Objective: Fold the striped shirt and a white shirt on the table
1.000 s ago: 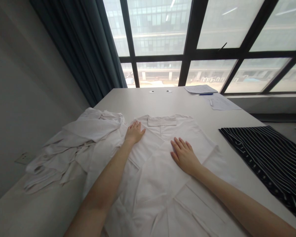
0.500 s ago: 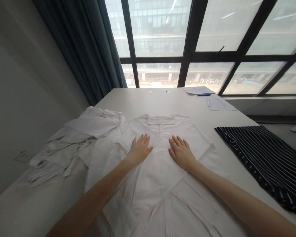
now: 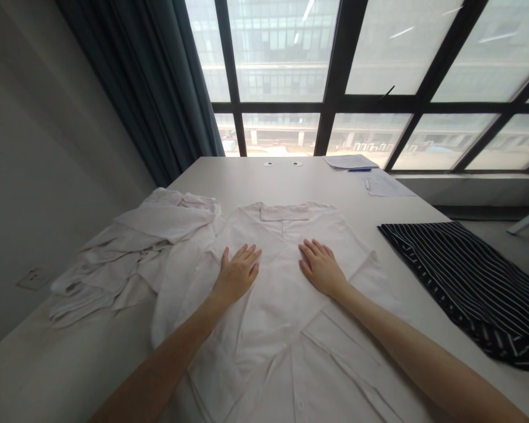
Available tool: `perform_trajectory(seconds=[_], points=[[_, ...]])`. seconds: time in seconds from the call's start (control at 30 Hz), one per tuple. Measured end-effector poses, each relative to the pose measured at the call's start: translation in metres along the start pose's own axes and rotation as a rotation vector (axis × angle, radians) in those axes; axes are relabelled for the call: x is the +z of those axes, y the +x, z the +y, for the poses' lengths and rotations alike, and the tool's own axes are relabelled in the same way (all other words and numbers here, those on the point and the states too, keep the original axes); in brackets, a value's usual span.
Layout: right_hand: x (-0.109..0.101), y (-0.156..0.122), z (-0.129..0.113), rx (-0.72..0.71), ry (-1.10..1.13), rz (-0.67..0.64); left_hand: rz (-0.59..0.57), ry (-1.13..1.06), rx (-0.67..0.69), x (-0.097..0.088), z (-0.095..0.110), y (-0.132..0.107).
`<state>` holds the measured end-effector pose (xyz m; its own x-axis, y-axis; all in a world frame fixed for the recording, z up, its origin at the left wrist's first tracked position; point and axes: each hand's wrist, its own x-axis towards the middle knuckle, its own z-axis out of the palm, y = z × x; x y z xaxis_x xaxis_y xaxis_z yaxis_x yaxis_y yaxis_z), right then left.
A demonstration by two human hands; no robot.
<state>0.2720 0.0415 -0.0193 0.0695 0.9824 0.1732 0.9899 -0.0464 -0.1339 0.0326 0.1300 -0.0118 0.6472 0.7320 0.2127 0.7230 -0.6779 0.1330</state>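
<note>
A white shirt [image 3: 286, 311] lies spread flat on the white table [image 3: 255, 182], its collar [image 3: 284, 212] pointing away from me and its sleeves folded in over the body. My left hand [image 3: 237, 272] rests palm down on the folded left sleeve, fingers spread. My right hand [image 3: 320, 267] lies flat and open on the shirt's chest, just right of the middle. Both forearms stretch over the lower part of the shirt.
A rumpled heap of white garments [image 3: 132, 249] sits to the left, touching the shirt. A black striped cloth [image 3: 462, 282] lies at the right edge. Papers [image 3: 381, 183] and a blue pen [image 3: 359, 170] lie far back by the window, near two small round discs [image 3: 282, 164].
My left hand slid from the shirt's far left shoulder back toward me and inward onto the folded sleeve. My right hand barely shifted. The camera moved slightly.
</note>
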Motion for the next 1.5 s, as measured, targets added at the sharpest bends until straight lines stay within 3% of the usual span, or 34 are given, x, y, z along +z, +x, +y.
perform_trajectory(seconds=[0.5, 0.7, 0.9, 1.03, 1.5], points=[[0.001, 0.002, 0.004, -0.008, 0.033, 0.006, 0.005, 0.012, 0.03, 0.003, -0.004, 0.0], [-0.003, 0.008, 0.034, -0.088, 0.097, -0.061, -0.013, 0.034, 0.051, 0.001, -0.005, 0.0], [-0.001, 0.013, 0.085, 0.152, -0.055, -0.022, -0.021, 0.028, 0.064, -0.001, -0.006, 0.001], [0.003, 0.015, 0.105, 0.243, -0.11, 0.034, -0.026, 0.024, 0.064, 0.0, -0.006, 0.001], [0.007, 0.018, 0.108, 0.27, -0.111, 0.112, -0.016, 0.042, 0.06, 0.0, -0.005, 0.002]])
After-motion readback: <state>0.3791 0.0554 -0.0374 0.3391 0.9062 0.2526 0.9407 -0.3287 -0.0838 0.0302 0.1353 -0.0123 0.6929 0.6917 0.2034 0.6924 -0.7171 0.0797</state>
